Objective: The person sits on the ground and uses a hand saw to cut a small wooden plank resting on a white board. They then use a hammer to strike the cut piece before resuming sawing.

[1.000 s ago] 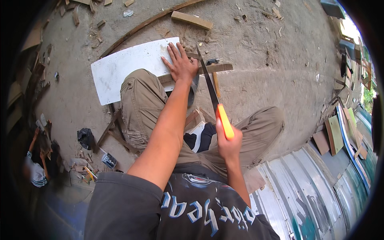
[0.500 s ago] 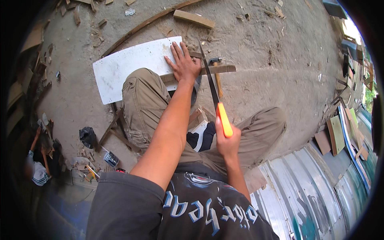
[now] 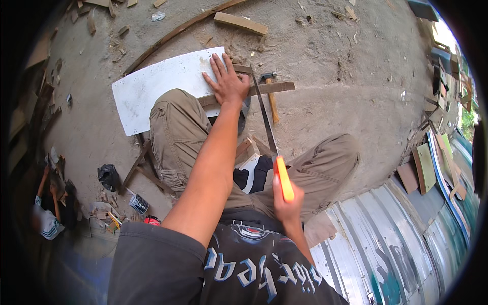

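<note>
Wooden strip (image 3: 269,88) partly hidden under left hand (image 3: 227,84), saw blade (image 3: 264,114) tip too thin to trace — white board (image 3: 152,89) corner behind knee

My left hand (image 3: 227,81) lies flat on the wooden strip (image 3: 264,88) and the white board (image 3: 157,89), so that side is taken up. The saw (image 3: 264,114) runs from my right hand (image 3: 287,201) up to the strip, splitting the space between my knees. A hammer (image 3: 271,94) lies just right of the blade — in the way there. Beyond it I see bare sandy ground (image 3: 335,76). A wood block (image 3: 240,23) and a curved slat (image 3: 178,33) lie farther out, and corrugated sheets (image 3: 381,239) close off my right.
</note>
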`<state>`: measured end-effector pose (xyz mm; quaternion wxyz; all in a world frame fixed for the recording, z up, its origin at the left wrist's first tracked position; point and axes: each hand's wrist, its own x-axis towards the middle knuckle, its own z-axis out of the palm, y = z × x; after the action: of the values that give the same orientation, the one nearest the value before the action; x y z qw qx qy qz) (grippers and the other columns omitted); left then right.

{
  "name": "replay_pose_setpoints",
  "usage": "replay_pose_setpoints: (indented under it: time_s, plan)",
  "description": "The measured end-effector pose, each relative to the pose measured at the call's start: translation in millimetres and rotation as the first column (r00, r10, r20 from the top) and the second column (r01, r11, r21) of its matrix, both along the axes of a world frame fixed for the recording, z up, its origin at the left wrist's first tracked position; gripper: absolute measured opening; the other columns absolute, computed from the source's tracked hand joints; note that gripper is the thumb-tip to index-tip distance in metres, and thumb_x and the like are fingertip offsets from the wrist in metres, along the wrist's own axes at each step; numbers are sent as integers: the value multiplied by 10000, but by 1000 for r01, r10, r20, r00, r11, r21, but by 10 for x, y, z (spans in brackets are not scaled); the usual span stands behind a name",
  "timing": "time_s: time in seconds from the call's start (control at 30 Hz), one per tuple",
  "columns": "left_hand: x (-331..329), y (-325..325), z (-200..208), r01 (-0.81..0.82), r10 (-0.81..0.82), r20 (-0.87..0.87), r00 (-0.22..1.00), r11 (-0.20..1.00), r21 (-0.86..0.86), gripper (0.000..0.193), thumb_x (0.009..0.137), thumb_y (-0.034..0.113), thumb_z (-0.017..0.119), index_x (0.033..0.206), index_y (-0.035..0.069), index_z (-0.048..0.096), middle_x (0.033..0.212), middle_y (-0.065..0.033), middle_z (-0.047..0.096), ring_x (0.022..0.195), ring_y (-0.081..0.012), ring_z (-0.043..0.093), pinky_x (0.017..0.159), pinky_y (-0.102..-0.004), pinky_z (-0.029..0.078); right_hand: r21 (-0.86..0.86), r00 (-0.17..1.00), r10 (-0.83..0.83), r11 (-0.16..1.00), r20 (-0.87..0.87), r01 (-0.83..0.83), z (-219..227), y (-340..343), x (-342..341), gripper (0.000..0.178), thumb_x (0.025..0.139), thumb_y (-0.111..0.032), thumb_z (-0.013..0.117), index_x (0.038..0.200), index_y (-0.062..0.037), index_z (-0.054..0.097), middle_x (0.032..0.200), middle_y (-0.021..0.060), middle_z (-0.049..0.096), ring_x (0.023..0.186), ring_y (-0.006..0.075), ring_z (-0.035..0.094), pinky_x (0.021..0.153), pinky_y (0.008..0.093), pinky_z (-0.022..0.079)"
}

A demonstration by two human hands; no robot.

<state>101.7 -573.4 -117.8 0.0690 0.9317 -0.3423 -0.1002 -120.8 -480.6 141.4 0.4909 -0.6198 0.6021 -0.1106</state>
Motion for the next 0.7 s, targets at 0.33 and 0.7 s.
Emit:
replay_pose_setpoints:
  time_s: [0.33,0.7]
  plan:
    - [12,-19,33,-11,10,-39,999,1000,-27,914,778,379,526,1572,77,190,1648,-175,100,1533,-283,81,1181,-614,-27,-14,998,52,999,31,-51,-656,-708,665,411,950,-253,653,664,22,548,487,94,422,470,128,370,448,348,325]
    - [19,25,25,-13,11,-65,998,999,-34,925,782,373,520,1578,75,156,1648,-177,93,1533,-286,73,1168,-639,-34,-19,1000,7,1000,26,-7,149,-49,-38,221,907,-124,696,768,41,645,521,80,507,464,108,479,456,321,369]
